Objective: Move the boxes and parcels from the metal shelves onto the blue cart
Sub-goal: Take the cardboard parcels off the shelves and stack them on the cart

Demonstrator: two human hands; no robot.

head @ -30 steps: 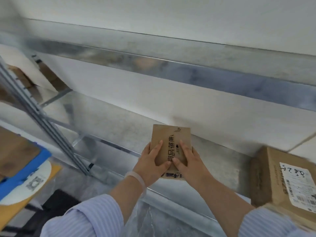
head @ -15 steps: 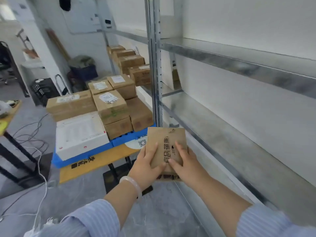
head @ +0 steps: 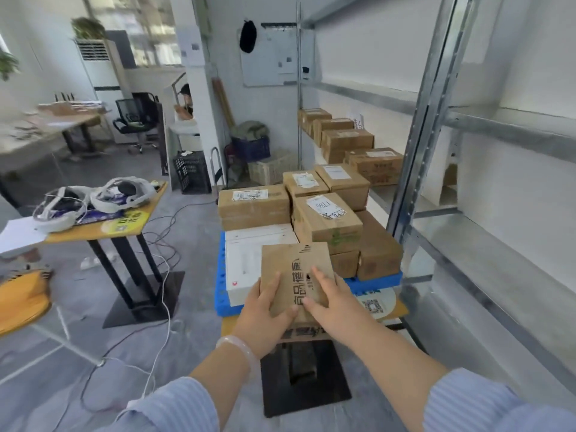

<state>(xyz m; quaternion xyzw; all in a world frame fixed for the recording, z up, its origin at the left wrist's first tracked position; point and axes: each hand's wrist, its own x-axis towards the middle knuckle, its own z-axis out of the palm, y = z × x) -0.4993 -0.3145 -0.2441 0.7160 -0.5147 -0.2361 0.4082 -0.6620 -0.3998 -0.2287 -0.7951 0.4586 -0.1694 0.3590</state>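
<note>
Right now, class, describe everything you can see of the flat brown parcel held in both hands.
The parcel is a flat, rectangular brown card mailer with black printed characters down its face. It is held tilted, seen against the near end of the blue cart. The left hand and right hand grip its near end from either side.

The blue cart (head: 377, 279) carries stacked cardboard boxes (head: 327, 219) along its right and far sides, with a flat white box (head: 246, 260) lying on the near left. To the right stand the metal shelves (head: 498, 244); a row of brown boxes (head: 347, 143) sits on the far section (several with white labels). A yellow counter (head: 93, 230) on the left holds two headsets (head: 121, 191) and a white sheet (head: 18, 233). Cables (head: 162, 254) trail across the grey floor (head: 62, 353).
</note>
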